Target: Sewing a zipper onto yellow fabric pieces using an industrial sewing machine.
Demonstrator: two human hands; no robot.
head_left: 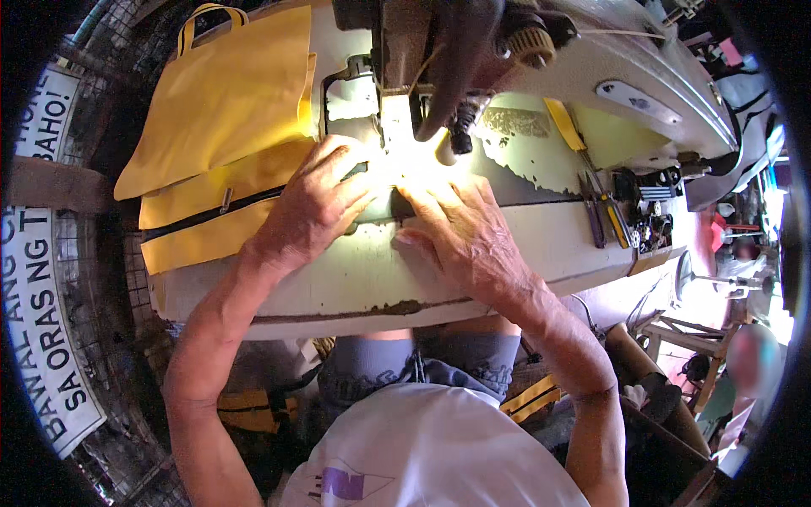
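Observation:
In the head view, my left hand (pixel 325 194) is at the bed of a dark sewing machine (pixel 448 51), fingers bent and closed at the glaring work area; what they hold is washed out. My right hand (pixel 460 237) lies with fingers stretched and slightly apart beside it, fingertips in the glare below the machine head. Left of the machine, a yellow bag (pixel 215 97) with striped handles lies on more yellow pieces (pixel 194 245) with a black zipper.
The table's front edge (pixel 380 317) crosses above my lap. At the right lie yellow-handled tools (pixel 612 220) and small dark parts (pixel 655 228). A wire mesh with white signs (pixel 59 329) stands at the left. A blurred person (pixel 752 363) is at the far right.

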